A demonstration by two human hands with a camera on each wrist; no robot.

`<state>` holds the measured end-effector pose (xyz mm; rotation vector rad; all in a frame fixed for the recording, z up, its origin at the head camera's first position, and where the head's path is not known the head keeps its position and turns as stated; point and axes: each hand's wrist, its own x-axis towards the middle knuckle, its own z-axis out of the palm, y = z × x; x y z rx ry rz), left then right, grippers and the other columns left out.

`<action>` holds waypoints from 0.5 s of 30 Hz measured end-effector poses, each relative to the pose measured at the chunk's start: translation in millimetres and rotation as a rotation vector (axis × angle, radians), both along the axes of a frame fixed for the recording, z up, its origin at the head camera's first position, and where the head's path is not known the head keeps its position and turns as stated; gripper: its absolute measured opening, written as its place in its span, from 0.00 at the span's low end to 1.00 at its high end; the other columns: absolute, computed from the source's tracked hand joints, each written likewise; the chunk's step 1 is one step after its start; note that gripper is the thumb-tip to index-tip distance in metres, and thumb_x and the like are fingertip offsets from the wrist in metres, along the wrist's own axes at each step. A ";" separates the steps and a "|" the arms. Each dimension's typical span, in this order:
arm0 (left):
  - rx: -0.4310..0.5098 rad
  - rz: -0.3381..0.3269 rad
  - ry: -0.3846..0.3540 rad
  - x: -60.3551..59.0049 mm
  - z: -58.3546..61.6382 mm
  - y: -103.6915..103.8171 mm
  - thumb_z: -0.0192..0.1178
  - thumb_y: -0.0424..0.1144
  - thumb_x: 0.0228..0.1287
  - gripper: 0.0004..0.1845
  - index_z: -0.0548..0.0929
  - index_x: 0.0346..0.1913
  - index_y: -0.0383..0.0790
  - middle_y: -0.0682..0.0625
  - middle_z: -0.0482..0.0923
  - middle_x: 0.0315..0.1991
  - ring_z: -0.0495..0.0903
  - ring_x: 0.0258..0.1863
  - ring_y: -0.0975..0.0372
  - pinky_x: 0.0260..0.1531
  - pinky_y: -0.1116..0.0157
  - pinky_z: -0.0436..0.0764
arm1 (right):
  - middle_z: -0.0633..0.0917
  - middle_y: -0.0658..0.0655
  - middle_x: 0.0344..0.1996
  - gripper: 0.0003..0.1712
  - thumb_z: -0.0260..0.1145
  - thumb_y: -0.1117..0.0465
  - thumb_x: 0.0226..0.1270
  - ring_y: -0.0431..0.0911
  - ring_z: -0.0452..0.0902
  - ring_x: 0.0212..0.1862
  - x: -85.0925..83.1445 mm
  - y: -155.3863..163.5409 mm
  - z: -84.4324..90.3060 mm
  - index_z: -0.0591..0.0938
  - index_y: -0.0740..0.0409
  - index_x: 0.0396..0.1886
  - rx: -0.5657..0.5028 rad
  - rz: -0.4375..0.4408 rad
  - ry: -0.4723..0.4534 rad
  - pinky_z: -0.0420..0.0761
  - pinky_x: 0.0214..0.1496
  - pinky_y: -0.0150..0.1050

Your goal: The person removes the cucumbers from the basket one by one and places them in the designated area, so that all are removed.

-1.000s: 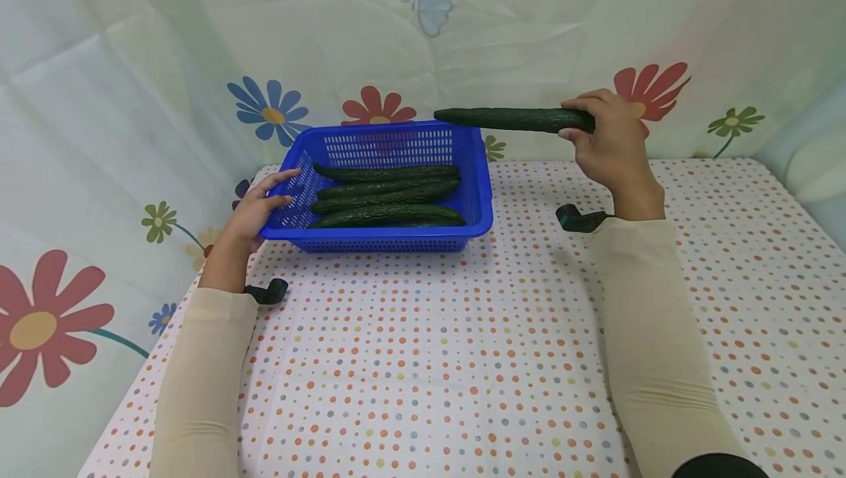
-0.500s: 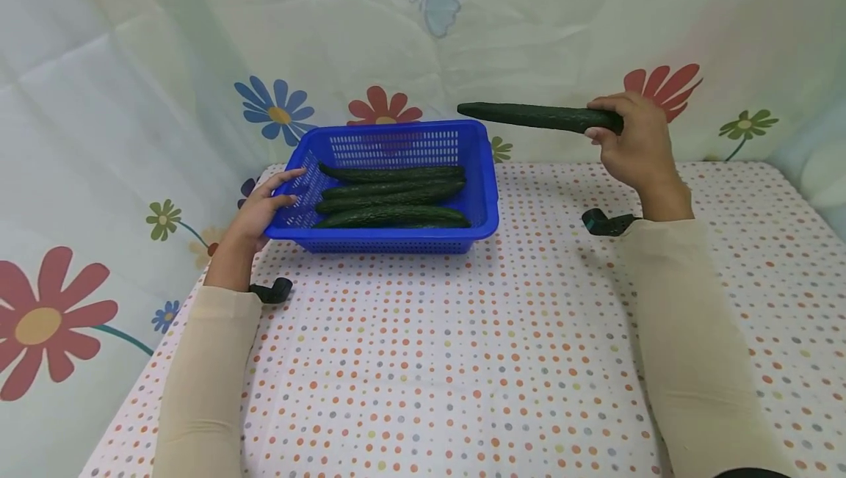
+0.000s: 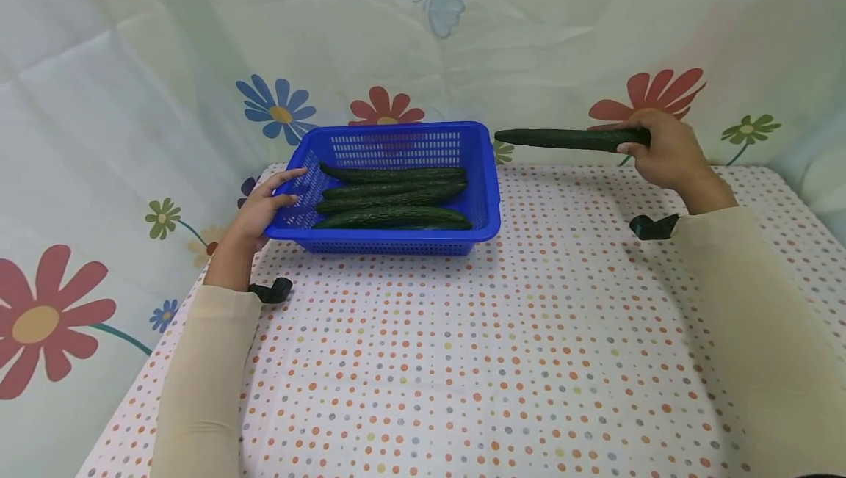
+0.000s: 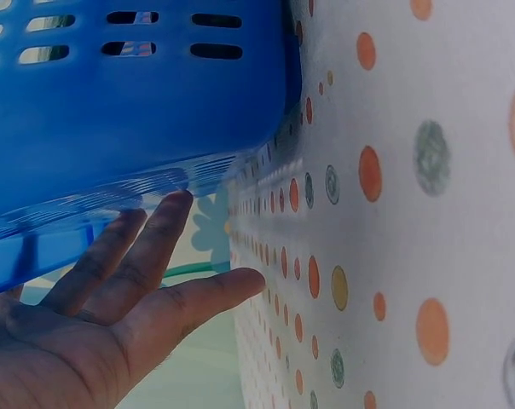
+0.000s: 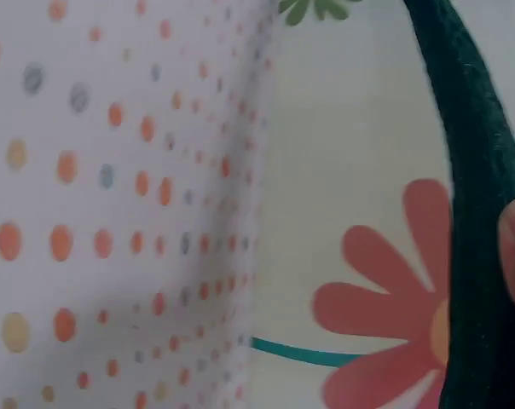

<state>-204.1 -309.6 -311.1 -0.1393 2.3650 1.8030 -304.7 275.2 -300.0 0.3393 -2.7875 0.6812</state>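
A blue plastic basket [image 3: 485, 192] stands at the back of the dotted table and holds three dark green cucumbers [image 3: 390, 194] lying lengthwise. My left hand [image 3: 264, 203] rests with straight fingers against the basket's left wall [image 4: 112, 111]. My right hand [image 3: 664, 155] grips the end of another cucumber [image 3: 562, 138] and holds it level in the air, to the right of the basket, above the table's back edge. In the right wrist view that cucumber [image 5: 471, 170] fills the right side, with a fingertip on it.
A white cloth with coloured dots [image 3: 463, 360] covers the table. A flower-printed sheet [image 3: 165, 96] hangs right behind and to the left. Black wrist-camera mounts [image 3: 271, 291] sit by each forearm.
My right hand has carried the cucumber to the right and lower, away from the basket's far right corner. The left hand has stayed on the basket.
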 end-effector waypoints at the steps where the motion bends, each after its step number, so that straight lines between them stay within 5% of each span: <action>1: 0.001 -0.002 0.001 -0.2 0.0 0.1 0.44 0.35 0.68 0.26 0.62 0.68 0.57 0.49 0.40 0.74 0.59 0.66 0.46 0.52 0.53 0.75 | 0.72 0.70 0.53 0.21 0.58 0.63 0.64 0.64 0.66 0.51 -1.6 2.4 -1.4 0.72 0.69 0.56 0.019 0.006 -0.021 0.66 0.52 0.62; 7: 0.006 0.008 -0.008 -1.5 -1.5 -1.2 0.44 0.35 0.69 0.26 0.63 0.67 0.59 0.49 0.42 0.74 0.61 0.65 0.46 0.48 0.55 0.78 | 0.74 0.69 0.47 0.23 0.59 0.60 0.64 0.59 0.66 0.41 -8.5 7.7 -11.7 0.73 0.67 0.57 0.117 0.085 -0.121 0.68 0.36 0.52; 15: 0.049 0.035 0.006 -14.3 -17.8 -8.6 0.45 0.35 0.69 0.25 0.66 0.64 0.62 0.49 0.49 0.72 0.64 0.63 0.44 0.44 0.51 0.79 | 0.74 0.71 0.51 0.22 0.61 0.62 0.63 0.62 0.69 0.49 -20.9 4.3 -32.2 0.74 0.67 0.56 0.113 0.137 -0.186 0.70 0.47 0.60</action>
